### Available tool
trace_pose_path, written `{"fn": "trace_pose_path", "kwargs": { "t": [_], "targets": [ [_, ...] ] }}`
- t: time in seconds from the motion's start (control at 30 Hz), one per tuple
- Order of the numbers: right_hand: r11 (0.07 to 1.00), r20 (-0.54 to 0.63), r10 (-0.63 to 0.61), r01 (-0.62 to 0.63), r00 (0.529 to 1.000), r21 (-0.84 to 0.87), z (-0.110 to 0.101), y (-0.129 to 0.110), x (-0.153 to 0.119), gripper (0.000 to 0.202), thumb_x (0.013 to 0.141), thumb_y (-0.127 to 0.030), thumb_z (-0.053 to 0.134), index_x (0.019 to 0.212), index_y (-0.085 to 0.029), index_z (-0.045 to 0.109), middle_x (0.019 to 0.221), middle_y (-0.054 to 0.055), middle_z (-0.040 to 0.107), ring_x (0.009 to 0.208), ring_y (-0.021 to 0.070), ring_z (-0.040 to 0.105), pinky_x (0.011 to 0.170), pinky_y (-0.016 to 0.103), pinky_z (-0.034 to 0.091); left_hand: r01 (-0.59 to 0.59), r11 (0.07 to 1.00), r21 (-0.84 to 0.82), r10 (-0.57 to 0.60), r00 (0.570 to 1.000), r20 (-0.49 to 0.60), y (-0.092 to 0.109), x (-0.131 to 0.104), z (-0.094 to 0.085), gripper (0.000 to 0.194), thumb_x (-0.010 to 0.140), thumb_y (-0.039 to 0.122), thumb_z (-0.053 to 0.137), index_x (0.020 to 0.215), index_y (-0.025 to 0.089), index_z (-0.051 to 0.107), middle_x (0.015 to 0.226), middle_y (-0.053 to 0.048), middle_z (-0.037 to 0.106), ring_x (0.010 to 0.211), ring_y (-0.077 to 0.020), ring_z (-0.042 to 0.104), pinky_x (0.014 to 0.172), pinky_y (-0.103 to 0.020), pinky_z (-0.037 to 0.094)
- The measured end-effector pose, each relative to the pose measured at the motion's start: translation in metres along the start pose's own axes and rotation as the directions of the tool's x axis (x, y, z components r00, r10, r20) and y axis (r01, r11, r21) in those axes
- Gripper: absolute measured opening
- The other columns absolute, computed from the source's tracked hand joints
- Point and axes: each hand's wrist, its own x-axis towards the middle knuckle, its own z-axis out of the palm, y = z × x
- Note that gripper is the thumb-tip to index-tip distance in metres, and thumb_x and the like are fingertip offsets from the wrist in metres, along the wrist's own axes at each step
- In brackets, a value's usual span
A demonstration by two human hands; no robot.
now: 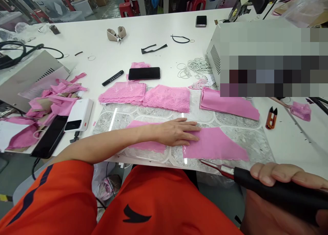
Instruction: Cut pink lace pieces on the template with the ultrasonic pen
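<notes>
My left hand (176,132) lies flat with its fingers spread, the fingertips on the left end of a pink fabric piece (217,144). Another pink piece (151,146) lies partly under my left forearm. At the lower right, my right hand (284,187) is wrapped round a black-handled tool (246,177); its thin metal tip reaches the front edge near the fabric. Behind my left hand lie two stacks of pink lace, one on the left (123,92) and one beside it (166,97). A smooth pink stack (228,104) sits to their right.
A patterned mat (251,142) covers the front of the white table (89,37). Behind the lace are a phone (144,73) and a marker (112,78). Pink scraps (58,95) and a white power bank (79,114) are left; small orange snips (271,118) are right.
</notes>
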Motion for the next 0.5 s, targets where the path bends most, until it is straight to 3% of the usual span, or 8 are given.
{"fn": "trace_pose_path", "kwargs": {
  "t": [0.13,0.5],
  "targets": [
    [0.997,0.053,-0.080,0.078,0.995,0.029,0.018,-0.003,0.001,0.031,0.063,-0.041,0.053,0.080,-0.023,0.071,0.064,0.002,0.055,0.046,0.0175,0.043,0.042,0.039,0.037,-0.004,1.000,-0.007,0.004,1.000,-0.027,-0.001,-0.002,0.001,0.034,0.102,0.031,0.050,0.132,0.022,0.064,0.154,-0.009,0.045,0.148,-0.0251,0.036,0.123,-0.044,0.027],
    [0.996,0.012,-0.088,0.088,0.996,-0.010,0.017,-0.002,0.003,0.032,0.058,-0.042,0.052,0.076,-0.023,0.072,0.061,0.001,0.057,0.042,0.0176,0.045,0.039,0.037,0.036,-0.029,0.999,0.029,0.031,0.998,-0.059,-0.004,-0.001,0.004,0.035,0.102,0.031,0.049,0.131,0.020,0.064,0.154,-0.011,0.045,0.146,-0.0275,0.038,0.121,-0.045,0.031]
  ]
}}
